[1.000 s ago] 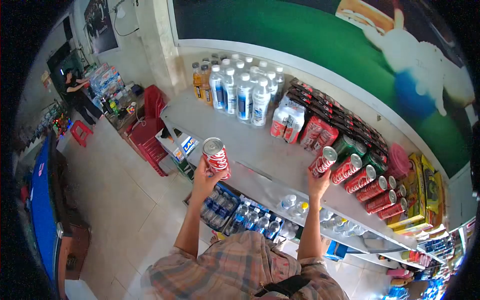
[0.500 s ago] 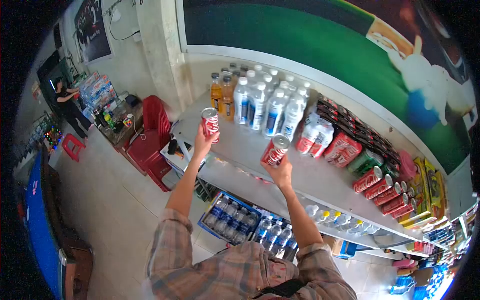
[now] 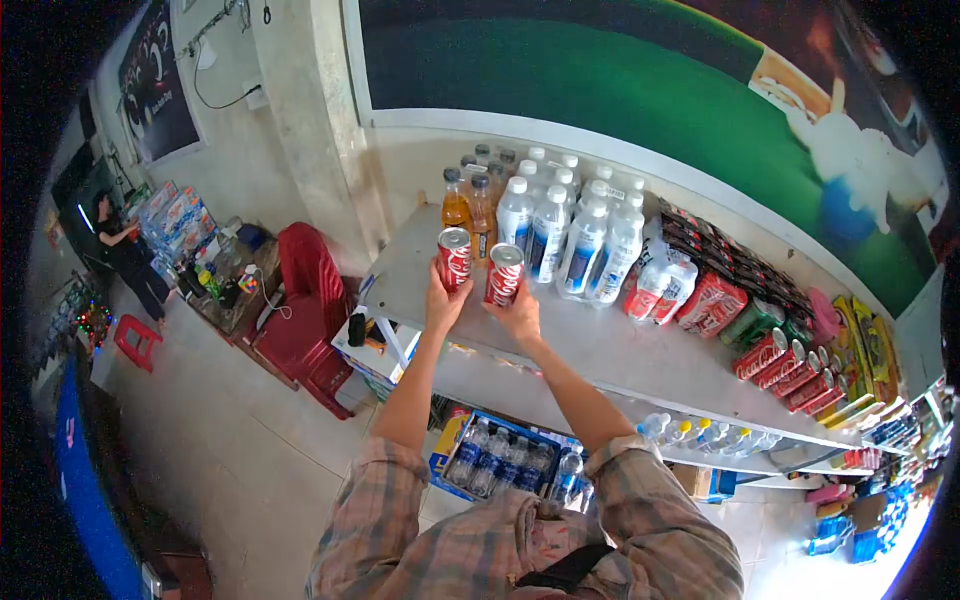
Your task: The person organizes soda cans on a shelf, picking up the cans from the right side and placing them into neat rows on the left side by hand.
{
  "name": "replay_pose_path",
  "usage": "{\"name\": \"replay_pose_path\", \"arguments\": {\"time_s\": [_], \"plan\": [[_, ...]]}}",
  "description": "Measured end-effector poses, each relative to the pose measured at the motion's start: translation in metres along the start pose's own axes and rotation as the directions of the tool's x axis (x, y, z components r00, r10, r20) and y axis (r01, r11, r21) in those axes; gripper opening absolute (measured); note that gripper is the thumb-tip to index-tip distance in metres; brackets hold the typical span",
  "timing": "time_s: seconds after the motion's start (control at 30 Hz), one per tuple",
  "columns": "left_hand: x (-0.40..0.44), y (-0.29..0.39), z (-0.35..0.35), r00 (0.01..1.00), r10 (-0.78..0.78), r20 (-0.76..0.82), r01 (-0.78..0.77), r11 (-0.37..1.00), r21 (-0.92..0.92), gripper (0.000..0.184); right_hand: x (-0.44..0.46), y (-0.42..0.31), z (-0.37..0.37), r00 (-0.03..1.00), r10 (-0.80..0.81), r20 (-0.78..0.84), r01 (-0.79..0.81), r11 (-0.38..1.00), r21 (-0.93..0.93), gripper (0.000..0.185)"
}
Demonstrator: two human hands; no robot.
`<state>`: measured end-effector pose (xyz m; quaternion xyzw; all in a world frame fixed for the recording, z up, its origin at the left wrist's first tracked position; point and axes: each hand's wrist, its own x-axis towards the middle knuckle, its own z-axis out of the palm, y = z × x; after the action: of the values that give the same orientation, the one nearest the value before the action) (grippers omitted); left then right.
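Note:
My left hand [image 3: 446, 300] is wrapped round a red cola can [image 3: 455, 262], upright near the shelf's left end. Close to its right, my right hand [image 3: 517, 313] grips a second red can [image 3: 504, 276]. Both cans are in front of orange-drink bottles [image 3: 481, 215] with dark caps. White-capped bottles [image 3: 582, 255] stand to the right on the grey shelf [image 3: 630, 350]. Whether the held cans touch the shelf, I cannot tell. Further right are wrapped red and white cans [image 3: 660, 288] and a group of loose red cola cans [image 3: 795, 375].
Red stacked chairs [image 3: 305, 320] stand left of the shelf, beside a cluttered table [image 3: 240, 315]. Another person [image 3: 125, 255] in dark clothes is at the far left, near a red stool [image 3: 136, 343]. Bottles in a blue tray [image 3: 500, 455] are below the shelf.
Both hands have brought their cans to the shelf's left end, close together. The right hand moved left, away from the cola cans. The view has shifted left too.

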<state>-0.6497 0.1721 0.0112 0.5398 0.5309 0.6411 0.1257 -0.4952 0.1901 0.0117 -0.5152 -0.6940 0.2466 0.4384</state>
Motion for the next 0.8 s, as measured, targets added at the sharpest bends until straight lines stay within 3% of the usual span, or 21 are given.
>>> {"name": "replay_pose_path", "arguments": {"time_s": [0.17,0.2,0.27,0.33,0.4,0.47,0.53,0.57,0.6,0.67,0.7,0.77,0.8], "plan": [[0.000,0.002,-0.001,0.999,-0.028,0.020,0.027,0.999,0.031,0.072,0.004,-0.008,0.015,1.000,0.000,0.028,0.000,1.000,0.020,0.067],[0.001,-0.004,0.000,0.997,-0.034,0.069,0.038,0.998,-0.056,0.070,0.004,-0.009,0.016,1.000,0.005,0.021,-0.006,1.000,0.007,0.068],[0.005,-0.034,0.006,0.995,0.072,0.069,-0.066,0.994,-0.086,0.069,0.002,-0.007,0.015,0.998,-0.050,0.027,0.048,0.997,0.063,0.079],[0.003,-0.010,0.000,0.988,-0.047,0.144,0.063,0.992,-0.109,0.070,-0.008,-0.003,0.008,0.991,-0.134,-0.020,0.135,0.965,0.225,0.083],[0.003,-0.007,-0.002,0.995,-0.037,0.094,0.046,0.995,-0.093,0.071,-0.023,0.018,0.011,0.940,-0.262,-0.217,0.278,0.960,0.043,0.082],[0.001,-0.006,-0.001,0.998,-0.038,0.041,0.045,0.985,-0.166,0.060,-0.048,0.007,-0.030,0.946,-0.231,-0.225,0.246,0.969,0.038,0.075],[0.001,-0.020,0.002,0.999,-0.022,-0.030,0.013,0.964,-0.265,0.068,-0.073,0.000,-0.077,0.981,-0.157,-0.116,0.181,0.951,0.249,0.066],[0.001,-0.021,-0.002,0.999,-0.016,-0.044,0.010,0.990,-0.140,0.070,-0.083,0.002,-0.097,0.982,-0.093,-0.167,0.136,0.955,0.263,0.047],[-0.001,-0.021,-0.007,0.998,-0.008,-0.057,0.008,1.000,-0.010,0.073,-0.091,0.012,-0.119,0.979,-0.080,-0.187,0.126,0.959,0.252,0.047],[-0.007,-0.030,-0.003,0.976,-0.066,-0.209,0.066,0.998,-0.009,0.079,-0.107,0.034,-0.173,0.959,-0.006,-0.284,0.073,0.971,0.227,0.032],[-0.016,-0.016,0.003,0.978,-0.068,-0.199,0.064,0.998,-0.023,0.079,-0.114,0.045,-0.203,0.927,-0.004,-0.376,0.073,0.983,0.171,0.027],[-0.033,0.031,0.010,0.902,0.038,-0.430,-0.055,0.998,-0.026,0.069,-0.129,0.066,-0.268,0.848,0.051,-0.527,0.003,0.995,0.101,0.020],[-0.044,0.041,0.020,0.900,0.036,-0.435,-0.056,0.998,-0.032,0.069,-0.137,0.075,-0.303,0.804,0.103,-0.585,-0.062,0.994,0.090,0.018]]}}
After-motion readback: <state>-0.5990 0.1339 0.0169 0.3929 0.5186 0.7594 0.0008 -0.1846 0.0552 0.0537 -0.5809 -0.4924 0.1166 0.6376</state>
